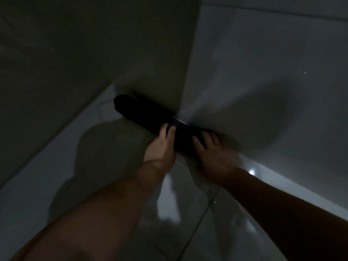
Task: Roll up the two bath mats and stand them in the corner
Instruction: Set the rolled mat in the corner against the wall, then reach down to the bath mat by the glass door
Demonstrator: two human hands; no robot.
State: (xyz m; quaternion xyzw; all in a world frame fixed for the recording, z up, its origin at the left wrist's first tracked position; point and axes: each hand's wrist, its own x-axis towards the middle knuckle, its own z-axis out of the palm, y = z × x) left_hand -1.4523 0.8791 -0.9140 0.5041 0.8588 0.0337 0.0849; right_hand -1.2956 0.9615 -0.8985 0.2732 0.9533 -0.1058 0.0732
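A dark rolled bath mat [143, 112] stretches from upper left to lower right, lying against the meeting line of two walls. My left hand [162, 146] grips the roll around its middle, fingers curled over it. My right hand [212, 153] lies over the nearer end of the same roll, fingers spread on top. The room is dim and only one rolled mat shows. Whether the roll touches the floor at its far end I cannot tell.
A beige tiled wall [94, 44] is on the left and a pale grey wall [263, 63] on the right, joining at a corner edge [190, 59]. Glossy floor tiles [178, 213] with light reflections lie below my arms.
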